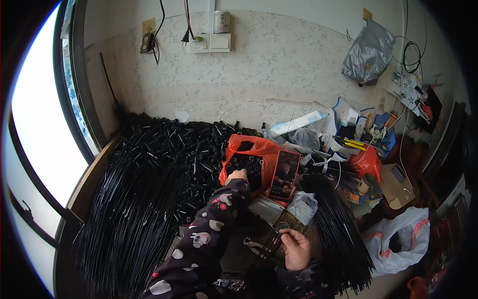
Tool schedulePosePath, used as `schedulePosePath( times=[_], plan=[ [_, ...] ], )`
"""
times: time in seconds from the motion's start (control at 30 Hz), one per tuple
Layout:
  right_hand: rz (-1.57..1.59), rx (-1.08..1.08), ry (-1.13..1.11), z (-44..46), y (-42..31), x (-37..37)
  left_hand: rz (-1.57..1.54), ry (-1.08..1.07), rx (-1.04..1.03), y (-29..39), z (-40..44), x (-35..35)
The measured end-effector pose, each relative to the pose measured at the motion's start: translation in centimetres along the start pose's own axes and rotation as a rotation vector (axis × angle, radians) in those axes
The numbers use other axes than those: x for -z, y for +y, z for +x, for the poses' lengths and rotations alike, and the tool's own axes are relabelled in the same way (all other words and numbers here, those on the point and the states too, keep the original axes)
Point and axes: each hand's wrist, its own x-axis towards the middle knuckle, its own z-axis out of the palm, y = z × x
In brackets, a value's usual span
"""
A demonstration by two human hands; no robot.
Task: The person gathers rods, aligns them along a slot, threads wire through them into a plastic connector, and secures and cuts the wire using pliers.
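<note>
My left hand (238,175) reaches to the mouth of a red plastic bag (256,142); its fingertips are hidden. Small black ring-like parts (253,163) fill the bag. Nearer to me, my right hand (295,249) is closed, thumb against fingers, on a few thin black rods (266,249) that slant down to the left. A pair of pliers (256,245) with pale handles lies just left of that hand. A phone (285,174) with a lit screen leans upright beside the red bag.
Black tube-like pieces (169,142) are heaped along the wall. Long black rods lie in a bundle at left (134,229) and another at right (338,239). A white plastic bag (401,239) sits at far right, below a cardboard box (398,187). Yellow-handled tools (354,144) lie amid clutter.
</note>
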Motion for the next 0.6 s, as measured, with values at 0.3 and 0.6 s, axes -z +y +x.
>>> schedulePosePath(
  times=[0.3,0.6],
  plan=[
    [0.095,0.082,-0.15,-2.2,0.0,-2.0,-2.016,-0.425,-0.313,-5.3,-15.1,3.0],
    [0.109,-0.124,-0.534,-7.7,-0.6,-7.6,-2.106,-0.573,-0.56,-7.3,-27.3,8.7]
  ],
)
